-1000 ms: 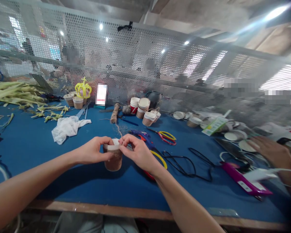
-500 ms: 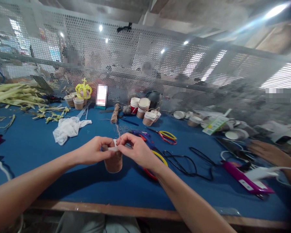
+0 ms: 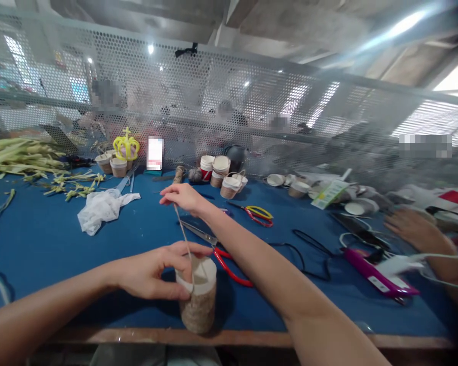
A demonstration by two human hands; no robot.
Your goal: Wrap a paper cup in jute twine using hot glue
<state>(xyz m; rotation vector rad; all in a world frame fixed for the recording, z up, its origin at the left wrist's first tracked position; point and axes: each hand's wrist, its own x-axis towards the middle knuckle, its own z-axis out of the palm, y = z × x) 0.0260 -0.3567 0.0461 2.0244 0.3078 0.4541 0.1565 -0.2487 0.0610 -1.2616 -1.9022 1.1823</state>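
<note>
A paper cup [image 3: 198, 307] with a brown fibrous wrap and a white rim stands near the table's front edge. My left hand [image 3: 158, 269] grips its rim, thumb outside and fingers at the opening. From the cup a thin strand of twine [image 3: 182, 229] runs taut up to my right hand [image 3: 181, 197], which pinches it farther back. Just behind that hand lies a roll of twine [image 3: 178, 174]. Red-handled scissors [image 3: 229, 267] lie under my right forearm, blades partly apart. Beyond them is a pair with yellow and red handles [image 3: 257, 214].
A crumpled white cloth [image 3: 101, 211], a yellow crown-shaped piece [image 3: 125, 146] and several cups [image 3: 231, 187] stand farther back. At right lie a black cable [image 3: 309, 254] and a purple power strip [image 3: 379, 274], near another person's hand [image 3: 412, 229]. A perforated screen [image 3: 198, 91] rises behind.
My right hand has left the rim and moved away over the table, drawing the twine out. The cup has come nearer the front edge with my left hand. The red-handled scissors show more.
</note>
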